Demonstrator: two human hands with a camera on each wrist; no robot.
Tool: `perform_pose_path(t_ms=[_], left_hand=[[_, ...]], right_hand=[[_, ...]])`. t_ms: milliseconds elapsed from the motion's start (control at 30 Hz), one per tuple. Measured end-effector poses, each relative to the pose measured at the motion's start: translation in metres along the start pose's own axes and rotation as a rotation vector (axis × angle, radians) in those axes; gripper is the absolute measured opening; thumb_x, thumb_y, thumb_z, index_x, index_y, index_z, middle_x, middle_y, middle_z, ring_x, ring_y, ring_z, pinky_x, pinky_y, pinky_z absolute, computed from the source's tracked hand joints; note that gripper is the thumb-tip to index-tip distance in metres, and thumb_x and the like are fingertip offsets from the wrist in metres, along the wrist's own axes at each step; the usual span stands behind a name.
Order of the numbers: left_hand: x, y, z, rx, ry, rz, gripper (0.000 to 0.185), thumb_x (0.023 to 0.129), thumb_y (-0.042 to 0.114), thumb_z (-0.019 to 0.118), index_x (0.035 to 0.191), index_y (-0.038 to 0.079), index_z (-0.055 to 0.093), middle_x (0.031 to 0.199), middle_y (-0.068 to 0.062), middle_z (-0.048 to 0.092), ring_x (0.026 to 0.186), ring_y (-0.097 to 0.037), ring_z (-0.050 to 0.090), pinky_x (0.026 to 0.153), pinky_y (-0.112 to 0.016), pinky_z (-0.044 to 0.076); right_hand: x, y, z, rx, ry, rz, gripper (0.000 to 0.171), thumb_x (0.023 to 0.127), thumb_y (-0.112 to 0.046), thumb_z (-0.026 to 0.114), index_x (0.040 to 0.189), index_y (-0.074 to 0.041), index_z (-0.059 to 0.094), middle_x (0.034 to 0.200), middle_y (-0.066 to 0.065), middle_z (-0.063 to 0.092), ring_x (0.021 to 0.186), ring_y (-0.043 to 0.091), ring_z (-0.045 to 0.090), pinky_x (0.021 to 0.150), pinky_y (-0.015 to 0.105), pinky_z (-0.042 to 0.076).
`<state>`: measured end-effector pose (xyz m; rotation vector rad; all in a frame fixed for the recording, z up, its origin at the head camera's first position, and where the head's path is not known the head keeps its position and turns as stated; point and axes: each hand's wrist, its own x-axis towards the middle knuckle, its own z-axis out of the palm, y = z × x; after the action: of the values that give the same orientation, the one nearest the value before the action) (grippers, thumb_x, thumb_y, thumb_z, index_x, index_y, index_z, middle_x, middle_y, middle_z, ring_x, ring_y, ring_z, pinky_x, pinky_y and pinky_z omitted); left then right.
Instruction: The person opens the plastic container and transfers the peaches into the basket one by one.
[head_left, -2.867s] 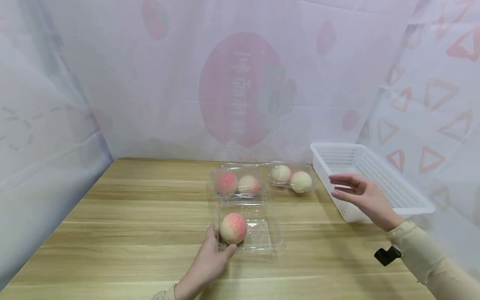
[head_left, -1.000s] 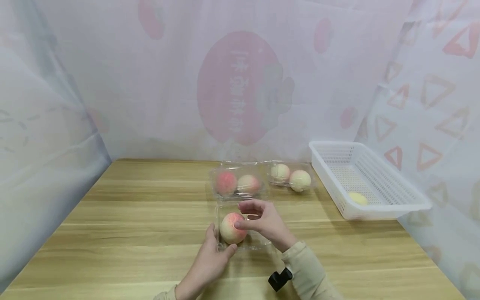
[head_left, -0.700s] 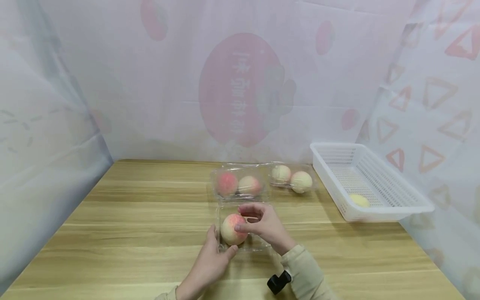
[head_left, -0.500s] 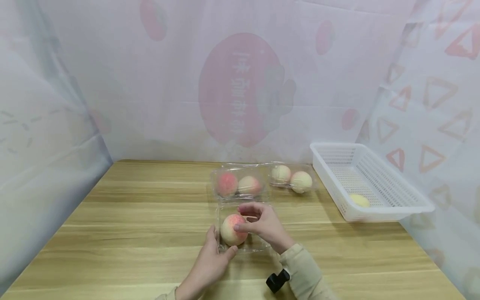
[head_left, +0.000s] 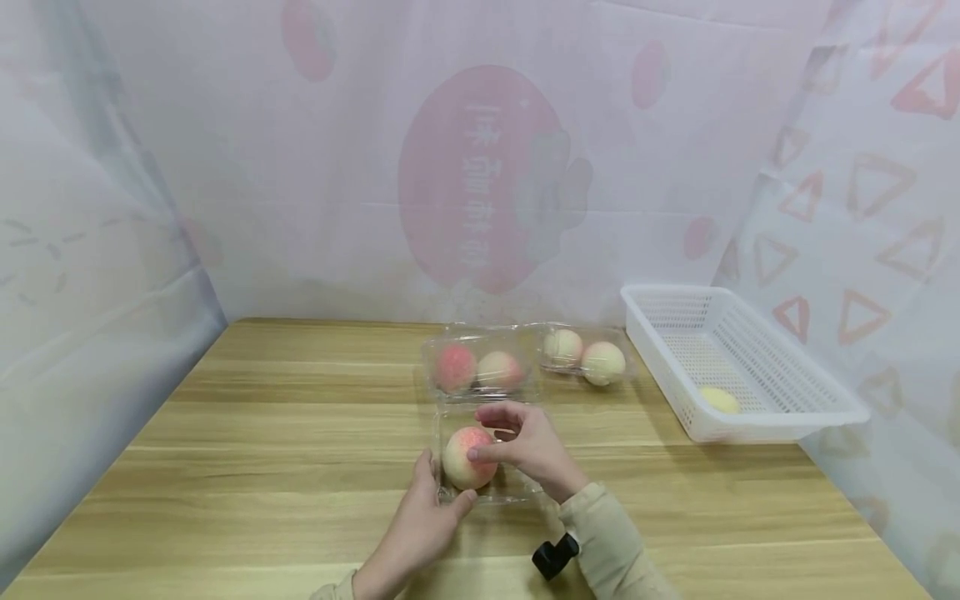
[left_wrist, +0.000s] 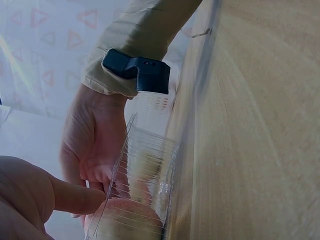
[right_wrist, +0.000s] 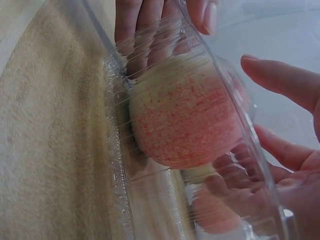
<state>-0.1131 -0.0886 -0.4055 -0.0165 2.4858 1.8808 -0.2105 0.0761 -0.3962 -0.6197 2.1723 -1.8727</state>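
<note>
An open clear plastic box (head_left: 517, 475) lies on the wooden table (head_left: 285, 433) with one pink peach (head_left: 463, 462) in its left half. My left hand (head_left: 438, 492) grips the box's near left corner, thumb along the side wall. My right hand (head_left: 498, 435) reaches in from the right, thumb on the peach and fingers curved over it. In the right wrist view the peach (right_wrist: 185, 115) shows through the ribbed box wall (right_wrist: 120, 165), with left fingers (right_wrist: 145, 25) above. The left wrist view shows the box (left_wrist: 145, 170), the peach (left_wrist: 125, 220) and my right hand (left_wrist: 95, 145).
Two shut clear boxes (head_left: 480, 367) (head_left: 585, 354), each with two peaches, stand just behind the open one. A white slatted basket (head_left: 780, 421) at the right holds one pale yellow fruit (head_left: 718, 400). Printed curtains close in the table on three sides.
My right hand has come from beside the basket to the peach in the open box and has stayed there through the last second. The pale yellow fruit now lies in the basket. The left hand kept its hold.
</note>
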Motion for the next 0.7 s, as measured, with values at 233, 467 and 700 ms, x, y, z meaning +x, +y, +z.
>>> perform_pose_path(t_ms=[233, 467, 700], left_hand=[[-0.0005, 0.001, -0.0003, -0.012, -0.002, -0.001, 0.091, 0.09, 0.008, 0.068, 0.146, -0.019, 0.002, 0.148, -0.043, 0.017, 0.138, -0.049, 0.021, 0.112, -0.059, 0.018], [0.0009, 0.0031, -0.0019, -0.024, -0.017, -0.007, 0.092, 0.091, 0.008, 0.068, 0.146, -0.019, 0.0, 0.15, -0.041, 0.015, 0.14, -0.048, 0.018, 0.112, -0.059, 0.017], [0.0, 0.0021, -0.0011, -0.035, -0.028, 0.02, 0.09, 0.091, 0.005, 0.067, 0.146, -0.019, 0.0, 0.15, -0.041, 0.017, 0.14, -0.047, 0.02, 0.112, -0.059, 0.018]], right_hand=[[0.0019, 0.0037, 0.0045, 0.031, -0.021, 0.025, 0.057, 0.073, 0.0, 0.084, 0.124, 0.009, 0.059, 0.124, 0.021, 0.061, 0.112, 0.034, 0.06, 0.095, 0.039, 0.051], [0.0054, 0.0068, 0.0042, 0.018, -0.031, 0.022, 0.054, 0.073, 0.0, 0.084, 0.122, 0.007, 0.061, 0.123, 0.022, 0.062, 0.112, 0.033, 0.061, 0.097, 0.038, 0.05], [0.0067, 0.0079, 0.0034, 0.006, -0.062, 0.059, 0.061, 0.072, -0.004, 0.087, 0.125, 0.007, 0.059, 0.125, 0.021, 0.061, 0.11, 0.027, 0.062, 0.093, 0.036, 0.052]])
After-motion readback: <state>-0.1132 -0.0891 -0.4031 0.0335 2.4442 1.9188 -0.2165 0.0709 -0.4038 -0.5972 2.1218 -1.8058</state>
